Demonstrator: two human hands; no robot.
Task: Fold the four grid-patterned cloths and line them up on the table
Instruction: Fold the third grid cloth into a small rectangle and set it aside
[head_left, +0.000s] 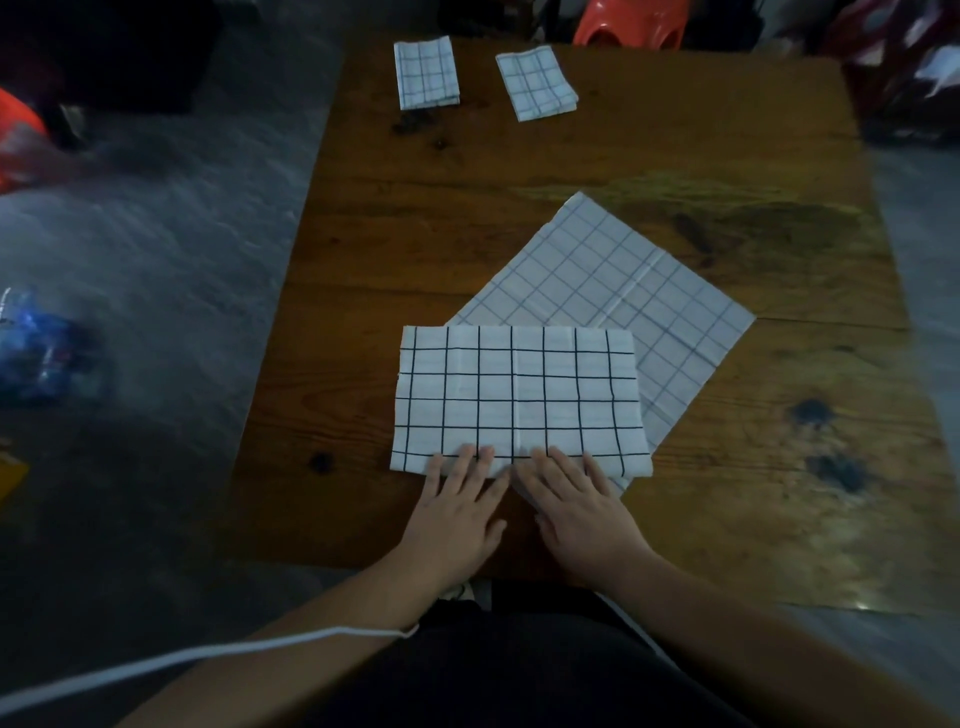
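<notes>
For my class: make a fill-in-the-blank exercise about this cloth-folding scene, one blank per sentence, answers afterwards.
1. Counting the left folded cloth and the right folded cloth, ____ cloths sit folded at the far end of the table.
2. The bold-grid cloth lies ____ the faint-grid cloth, not under it.
3. The left hand and right hand press flat on the bold-grid cloth's ____ edge.
Answers: two; over; near.
</notes>
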